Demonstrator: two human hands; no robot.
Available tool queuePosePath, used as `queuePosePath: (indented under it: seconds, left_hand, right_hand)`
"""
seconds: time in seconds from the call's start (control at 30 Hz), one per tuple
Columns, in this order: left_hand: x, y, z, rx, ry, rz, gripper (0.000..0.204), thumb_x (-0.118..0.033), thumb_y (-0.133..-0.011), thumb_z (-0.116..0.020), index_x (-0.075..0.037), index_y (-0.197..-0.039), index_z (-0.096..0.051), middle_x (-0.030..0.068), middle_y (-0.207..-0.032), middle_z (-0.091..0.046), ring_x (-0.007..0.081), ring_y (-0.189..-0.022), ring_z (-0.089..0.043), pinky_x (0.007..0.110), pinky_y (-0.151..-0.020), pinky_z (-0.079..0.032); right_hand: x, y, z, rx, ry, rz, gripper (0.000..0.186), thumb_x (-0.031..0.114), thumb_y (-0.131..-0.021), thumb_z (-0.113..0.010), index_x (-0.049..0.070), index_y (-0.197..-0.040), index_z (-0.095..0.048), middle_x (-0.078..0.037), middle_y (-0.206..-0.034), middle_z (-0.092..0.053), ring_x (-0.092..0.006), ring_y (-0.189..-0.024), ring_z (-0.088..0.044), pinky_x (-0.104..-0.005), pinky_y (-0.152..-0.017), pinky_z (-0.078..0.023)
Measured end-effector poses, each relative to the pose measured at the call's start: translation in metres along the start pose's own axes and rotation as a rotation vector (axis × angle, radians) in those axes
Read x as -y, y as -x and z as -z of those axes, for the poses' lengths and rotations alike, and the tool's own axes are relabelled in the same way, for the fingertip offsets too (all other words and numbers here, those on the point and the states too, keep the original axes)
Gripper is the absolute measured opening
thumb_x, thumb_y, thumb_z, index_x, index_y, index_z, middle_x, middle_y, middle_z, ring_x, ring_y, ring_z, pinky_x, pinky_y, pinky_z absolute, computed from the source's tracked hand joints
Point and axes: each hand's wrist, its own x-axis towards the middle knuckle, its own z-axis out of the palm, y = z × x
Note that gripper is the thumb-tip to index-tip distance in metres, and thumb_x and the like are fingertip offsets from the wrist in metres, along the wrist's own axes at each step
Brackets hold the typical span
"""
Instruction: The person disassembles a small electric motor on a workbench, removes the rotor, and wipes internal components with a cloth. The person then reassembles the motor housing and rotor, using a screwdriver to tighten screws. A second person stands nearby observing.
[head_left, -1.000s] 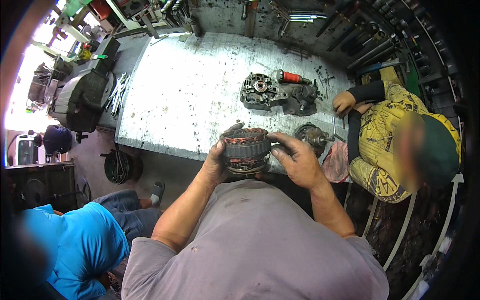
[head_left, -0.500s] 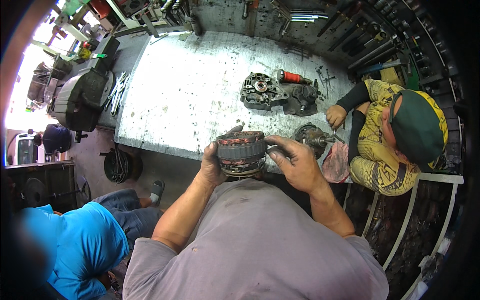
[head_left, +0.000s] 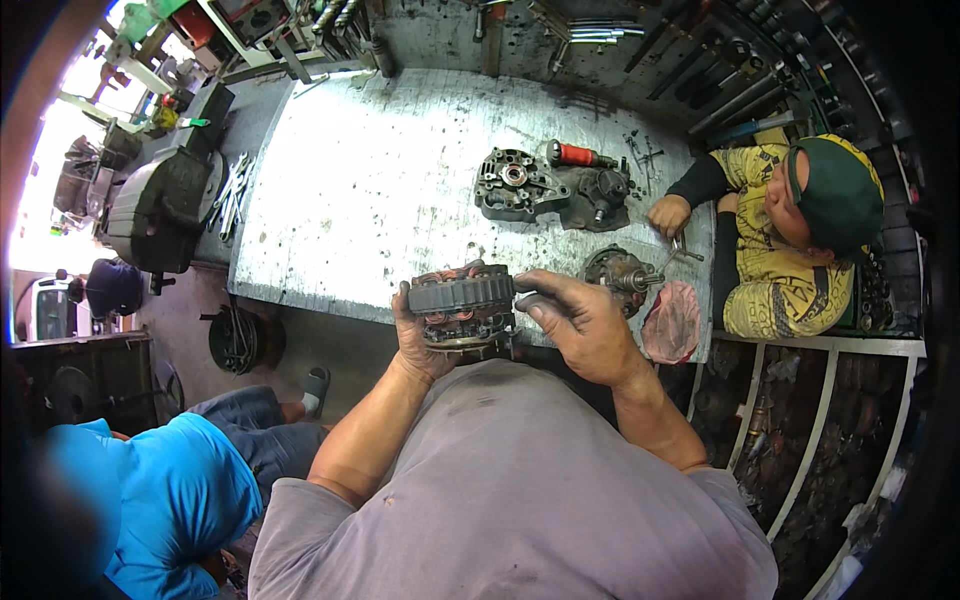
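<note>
Over the bench's near edge I hold an alternator stator (head_left: pixel 462 294), a dark ribbed ring with reddish copper windings above and below it and a metal part underneath. My left hand (head_left: pixel 418 345) is closed round its left side, with part of the fingers hidden behind it. On the right rim, the bent index finger and thumb of my right hand (head_left: pixel 585 325) are pinched together. Just beyond that hand, on the bench, lies a dark round alternator part with a shaft (head_left: pixel 622 278).
On the metal-topped bench (head_left: pixel 350 180) lie a cast housing (head_left: pixel 515 185), a dark grimy part (head_left: pixel 598 195), a red air tool (head_left: pixel 575 155) and a pink rag (head_left: pixel 672 322). A co-worker (head_left: pixel 790 240) leans in at the right, holding a small tool. Another person in blue (head_left: pixel 180 490) sits lower left.
The stator has shifted slightly left and tilted in my hands. My right hand has moved left along with it. The co-worker on the right has raised their head.
</note>
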Motion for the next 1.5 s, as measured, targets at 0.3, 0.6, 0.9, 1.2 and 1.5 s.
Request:
queuePosePath:
  seconds: [0.3, 0.6, 0.9, 1.2, 1.5]
  left_hand:
    - [0.005, 0.004, -0.016, -0.070, -0.067, 0.011, 0.105, -0.094, -0.081, -0.065, -0.019, -0.153, -0.059, 0.0140, -0.153, -0.063, 0.0374, -0.140, -0.063, 0.063, -0.115, -0.056]
    - [0.004, 0.001, -0.023, -0.041, -0.113, -0.041, 0.100, -0.093, -0.085, -0.063, -0.022, -0.154, -0.059, 0.0148, -0.155, -0.062, 0.0394, -0.139, -0.065, 0.063, -0.113, -0.058]
    - [0.004, 0.001, -0.023, 0.066, -0.025, -0.004, 0.093, -0.087, -0.090, -0.065, -0.021, -0.156, -0.057, 0.0141, -0.156, -0.062, 0.0366, -0.142, -0.062, 0.059, -0.117, -0.055]
    - [-0.001, 0.000, -0.024, 0.038, -0.134, 0.093, 0.114, -0.088, -0.082, -0.073, -0.012, -0.164, -0.050, 0.0196, -0.159, -0.060, 0.0384, -0.141, -0.064, 0.058, -0.117, -0.056]
    - [-0.004, 0.001, -0.039, 0.091, -0.483, 0.022, 0.140, -0.071, -0.069, -0.098, -0.009, -0.174, -0.028, 0.0211, -0.161, -0.054, 0.0382, -0.146, -0.059, 0.057, -0.122, -0.051]
  right_hand:
    - [0.001, 0.000, 0.000, 0.037, 0.007, 0.008, 0.034, 0.001, -0.107, -0.068, -0.007, -0.140, -0.070, -0.020, -0.129, -0.079, -0.0241, -0.116, -0.079, -0.0352, -0.102, -0.063]
    - [-0.004, 0.000, 0.002, 0.036, -0.061, -0.010, 0.035, 0.002, -0.108, -0.067, -0.008, -0.142, -0.068, -0.020, -0.130, -0.078, -0.0232, -0.117, -0.078, -0.0346, -0.103, -0.062]
    - [-0.013, -0.005, 0.003, -0.034, -0.097, -0.021, 0.035, 0.008, -0.106, -0.071, -0.004, -0.139, -0.071, -0.019, -0.127, -0.079, -0.0255, -0.118, -0.076, -0.0373, -0.104, -0.059]
    - [-0.017, -0.005, 0.006, 0.010, -0.065, -0.168, 0.061, 0.027, -0.106, -0.079, -0.004, -0.154, -0.058, -0.023, -0.138, -0.072, -0.0259, -0.125, -0.072, -0.0384, -0.108, -0.057]
    - [-0.027, 0.002, 0.002, 0.119, 0.061, -0.242, 0.132, 0.064, -0.078, -0.096, -0.008, -0.170, -0.033, -0.032, -0.160, -0.056, -0.0365, -0.151, -0.056, -0.0446, -0.127, -0.042]
